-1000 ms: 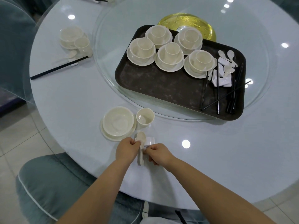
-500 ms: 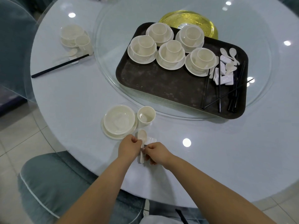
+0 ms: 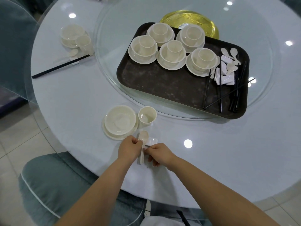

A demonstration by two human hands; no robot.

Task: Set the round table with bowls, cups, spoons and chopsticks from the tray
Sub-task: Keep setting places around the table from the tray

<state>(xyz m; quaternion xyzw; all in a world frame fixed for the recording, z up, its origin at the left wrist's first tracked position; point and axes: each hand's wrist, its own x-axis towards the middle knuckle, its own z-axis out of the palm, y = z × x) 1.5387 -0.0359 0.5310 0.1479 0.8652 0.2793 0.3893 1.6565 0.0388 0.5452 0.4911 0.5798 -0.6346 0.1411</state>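
Note:
At the table's near edge stands a cream bowl on a plate [image 3: 120, 121] with a cup [image 3: 147, 116] to its right. Just below them a cream spoon [image 3: 143, 138] lies beside a small white rest [image 3: 153, 140]. My left hand [image 3: 128, 149] pinches the spoon from the left, and my right hand [image 3: 160, 153] pinches its handle from the right. A thin dark sliver shows at my right fingertips; I cannot tell what it is. The dark tray [image 3: 162, 88] holds several bowl-and-cup sets [image 3: 172, 54], spoons [image 3: 232, 52], white rests [image 3: 227, 79] and black chopsticks [image 3: 234, 97].
The tray sits on a glass turntable [image 3: 110, 85], with a gold plate [image 3: 203, 23] behind it. A laid place with bowl [image 3: 71, 34], cup [image 3: 83, 44] and chopsticks [image 3: 60, 67] is at the far left. A teal chair [image 3: 53, 185] stands under my arms.
Both hands stay on the spoon beside the rest and have barely shifted. The view has moved slightly.

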